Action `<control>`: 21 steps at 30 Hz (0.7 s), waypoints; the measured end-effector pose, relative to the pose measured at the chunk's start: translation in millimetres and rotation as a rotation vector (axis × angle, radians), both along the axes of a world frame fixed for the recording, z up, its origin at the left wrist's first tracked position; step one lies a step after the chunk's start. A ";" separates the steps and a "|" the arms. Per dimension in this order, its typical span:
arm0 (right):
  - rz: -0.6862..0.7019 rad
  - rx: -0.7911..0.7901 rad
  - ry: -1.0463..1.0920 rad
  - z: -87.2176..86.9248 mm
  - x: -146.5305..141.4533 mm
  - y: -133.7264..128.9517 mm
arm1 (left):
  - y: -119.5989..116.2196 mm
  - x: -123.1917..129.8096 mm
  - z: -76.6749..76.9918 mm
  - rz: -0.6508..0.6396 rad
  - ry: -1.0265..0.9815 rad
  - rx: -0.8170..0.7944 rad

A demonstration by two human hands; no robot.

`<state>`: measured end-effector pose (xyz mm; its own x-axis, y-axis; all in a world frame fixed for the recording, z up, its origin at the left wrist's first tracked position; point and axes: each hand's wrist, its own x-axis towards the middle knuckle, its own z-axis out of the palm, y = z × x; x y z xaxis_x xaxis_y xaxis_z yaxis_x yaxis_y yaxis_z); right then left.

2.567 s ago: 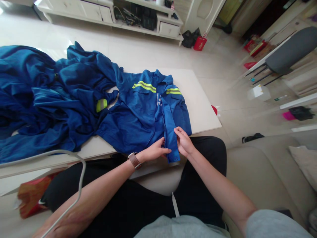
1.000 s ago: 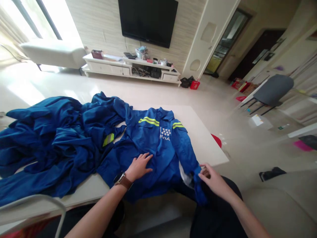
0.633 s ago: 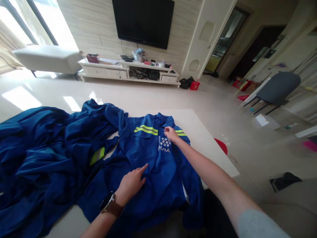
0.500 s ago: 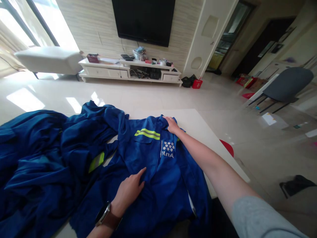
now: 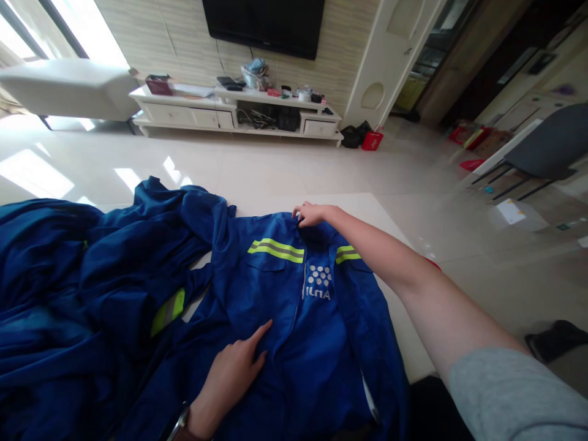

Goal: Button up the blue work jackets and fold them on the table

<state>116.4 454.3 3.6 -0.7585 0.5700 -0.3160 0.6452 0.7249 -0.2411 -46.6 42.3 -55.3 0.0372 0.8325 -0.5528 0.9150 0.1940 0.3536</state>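
A blue work jacket (image 5: 261, 294) with yellow-green reflective strips lies spread on a pale table (image 5: 362, 205), its front partly open. White dots and lettering show between the front panels. At the collar, my right hand (image 5: 315, 214) has bent fingers gripping the cloth; the fingertips are partly hidden. My left hand (image 5: 236, 373) rests on the lower front panel, index finger stretched out and thumb apart, with a watch (image 5: 179, 422) on that wrist. A heap of crumpled blue clothing (image 5: 105, 294), bearing another reflective patch, lies left of the jacket.
Beyond the table is a white TV cabinet (image 5: 193, 116) with small items on it, below a wall-mounted television (image 5: 264, 27). A red bin (image 5: 372, 141) stands beside the cabinet. A grey chair (image 5: 546, 147) is at the right, and a pale bench (image 5: 68, 89) at the left.
My right hand has shifted at the collar, its fingers now more bent. The right front panel lies further open, showing its reflective strip. My left hand stays on the jacket; the view has shifted slightly.
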 end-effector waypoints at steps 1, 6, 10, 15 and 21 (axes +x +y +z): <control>-0.028 -0.038 -0.021 3.8 -5.6 0.9 | -0.4 0.1 -1.1 -0.003 0.002 0.003; -0.071 -0.119 0.006 11.1 -21.4 -1.6 | -1.8 2.2 -0.7 -0.011 0.023 0.022; -0.112 -0.032 -0.002 10.4 -16.5 -0.3 | -2.3 5.2 6.0 -0.002 0.010 0.027; -0.362 0.283 0.112 10.1 20.4 7.3 | -4.8 9.8 8.4 -0.019 0.056 0.041; -0.722 -0.240 -0.098 3.7 84.1 -39.3 | -5.8 11.2 5.8 -0.053 0.072 0.080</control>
